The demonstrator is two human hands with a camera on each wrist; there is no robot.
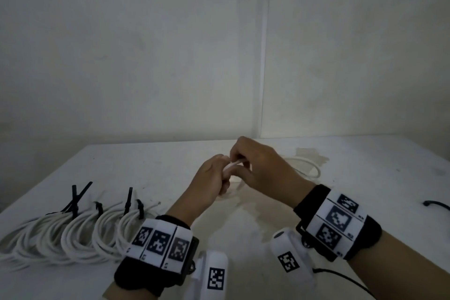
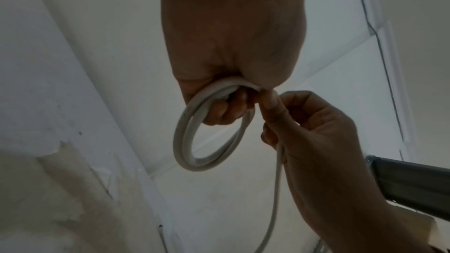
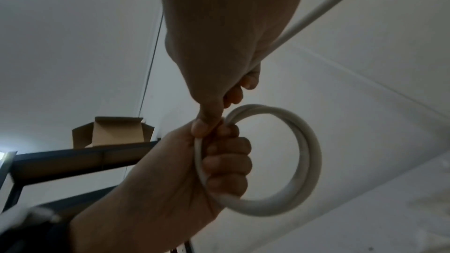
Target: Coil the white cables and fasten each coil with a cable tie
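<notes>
**Head view: coil half wound, loose run the weak point**

Your left hand (image 1: 211, 179) is curled round a small coil (image 3: 275, 161) of white cable, two or so turns stacked, held up off the table (image 1: 365, 178) between your wrists. Your right hand (image 1: 261, 167) meets it at the top of the loops, thumb and fingertips pinching the cable just where it joins the coil. From that pinch the free run (image 2: 277, 189) drops past your right palm and trails onto the table beyond your right hand, where a slack loop (image 1: 309, 168) lies.

Risks, judged from this grip: the turns sit only under your left fingers, so easing them to take the next loop could let the stack spring open. Stiff cable tends to twist; feeding it without a roll between your right fingertips could throw a figure-eight. The slack beyond your right hand could snag or kink if pulled quickly.

Tied coils (image 1: 73, 234) with black ties (image 1: 127, 201) lie beside your left wrist. A dark object (image 1: 435, 204) lies outside your right wrist, but whether it is a spare tie I cannot tell; reaching for one single-handed may cost you the coil.
</notes>
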